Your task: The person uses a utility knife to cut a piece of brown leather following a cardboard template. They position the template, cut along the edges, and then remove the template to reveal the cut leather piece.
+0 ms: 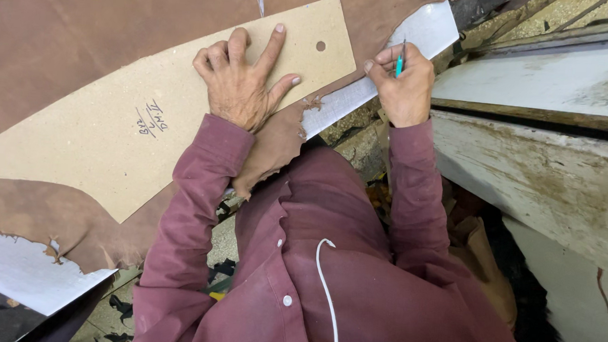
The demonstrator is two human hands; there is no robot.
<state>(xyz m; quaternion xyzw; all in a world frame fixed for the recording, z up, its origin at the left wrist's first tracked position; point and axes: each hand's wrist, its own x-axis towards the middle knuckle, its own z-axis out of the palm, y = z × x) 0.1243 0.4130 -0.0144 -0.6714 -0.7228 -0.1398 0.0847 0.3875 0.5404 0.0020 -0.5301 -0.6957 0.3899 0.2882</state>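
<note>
Tracing step, I'd say: left hand (242,84) spread flat, pinning cardboard template (133,120) on brown leather (47,39). Right hand (407,86) pinches teal pen (399,63) at template's rt edge. Next move needs steady pressure, tip tight along edge.

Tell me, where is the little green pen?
The green pen is in the right hand, upper right of the head view, its tip at the end of the cardboard pattern lying on brown leather.
</note>
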